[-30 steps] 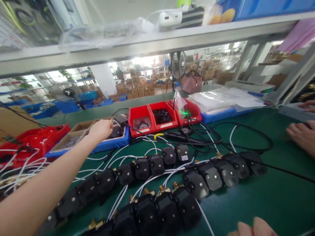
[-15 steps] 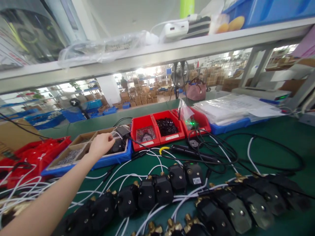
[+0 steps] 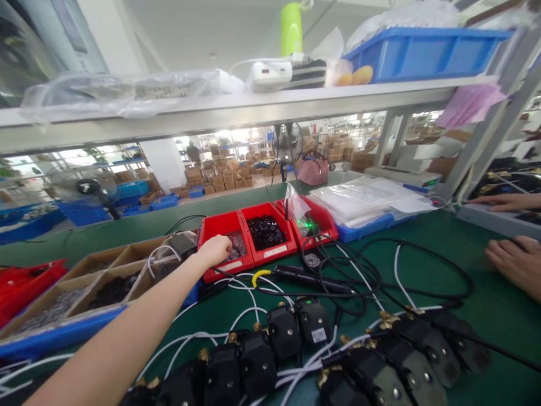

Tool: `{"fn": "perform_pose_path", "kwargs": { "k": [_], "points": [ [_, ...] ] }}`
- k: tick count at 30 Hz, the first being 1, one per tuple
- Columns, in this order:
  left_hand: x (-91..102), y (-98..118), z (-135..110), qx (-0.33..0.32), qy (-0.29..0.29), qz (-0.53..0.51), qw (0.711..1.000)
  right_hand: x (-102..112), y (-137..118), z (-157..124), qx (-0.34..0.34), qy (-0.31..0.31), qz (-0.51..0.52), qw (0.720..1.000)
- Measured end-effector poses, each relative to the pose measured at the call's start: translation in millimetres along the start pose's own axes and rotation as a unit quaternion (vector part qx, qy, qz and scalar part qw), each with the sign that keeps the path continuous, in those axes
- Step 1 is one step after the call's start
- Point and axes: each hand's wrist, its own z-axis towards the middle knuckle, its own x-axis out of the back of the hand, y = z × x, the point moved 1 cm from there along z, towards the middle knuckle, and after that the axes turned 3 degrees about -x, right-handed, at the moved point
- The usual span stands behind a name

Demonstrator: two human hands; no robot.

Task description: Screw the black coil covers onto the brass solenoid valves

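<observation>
My left hand reaches into the leftmost red bin, which holds small parts in clear plastic. Its fingers are curled and closed at these parts; what they hold, if anything, is hidden. My right hand is out of view. Just right stands a second red bin of black round parts. A third red bin has a clear bag and a green light in it. Below my forearm and to its right, several black housings with brass fittings and white cables lie on the green table.
A black tool with a yellow hook lies among looped black cables. A divided tray of small parts sits at left. Papers lie at the back. Another person's two hands show at the right edge. A shelf crosses above.
My left hand has moved right, from the divided tray into the leftmost red bin. The camera view has turned right, bringing another person's hands into sight.
</observation>
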Motion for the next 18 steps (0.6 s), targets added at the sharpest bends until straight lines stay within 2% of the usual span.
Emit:
{"fn": "perform_pose_path", "kwargs": {
  "k": [1,2,3,4,6,7,9,10,11,12,13,14,15,16,18],
  "points": [
    [-3.6,0,5,0.007,-0.011,0.002,1.000,0,0,0,0.040,0.030,-0.125,0.991],
    [-6.8,0,10,0.012,-0.021,0.003,1.000,0,0,-1,0.086,0.068,-0.268,0.957],
    [-9.4,0,13,0.014,-0.030,0.003,0.999,-1,-2,-1,0.129,0.109,-0.413,0.895],
    [-11.5,1,15,0.014,-0.037,0.001,0.999,-1,-3,-2,0.160,0.145,-0.533,0.818],
    [-14.7,4,19,0.011,-0.047,-0.006,0.999,-2,-5,1,0.168,0.184,-0.684,0.686],
    [-15.8,5,20,0.010,-0.051,-0.011,0.999,-3,-5,3,0.155,0.179,-0.734,0.637],
    [-17.3,10,24,0.011,-0.061,-0.019,0.998,-5,-7,7,0.119,0.125,-0.826,0.536],
    [-17.8,12,25,0.013,-0.065,-0.021,0.998,-8,-9,6,0.126,0.095,-0.876,0.455],
    [-18.1,14,27,0.016,-0.068,-0.022,0.997,-12,-13,0,0.157,0.077,-0.925,0.339],
    [-18.4,16,28,0.019,-0.071,-0.021,0.997,-17,-18,-12,0.207,0.078,-0.957,0.188],
    [-18.5,17,30,0.023,-0.069,-0.019,0.997,-22,-26,-31,0.270,0.100,-0.958,0.011],
    [-18.6,18,31,0.026,-0.068,-0.017,0.997,-27,-34,-57,0.324,0.134,-0.919,-0.179],
    [-18.6,18,31,0.030,-0.065,-0.013,0.997,-31,-45,-88,0.342,0.171,-0.850,-0.362],
    [-18.6,19,31,0.034,-0.063,-0.010,0.997,-34,-56,-122,0.343,0.205,-0.764,-0.506],
    [-18.3,19,28,0.040,-0.058,-0.006,0.997,-37,-79,-193,0.353,0.240,-0.704,-0.567]
  ]
}}
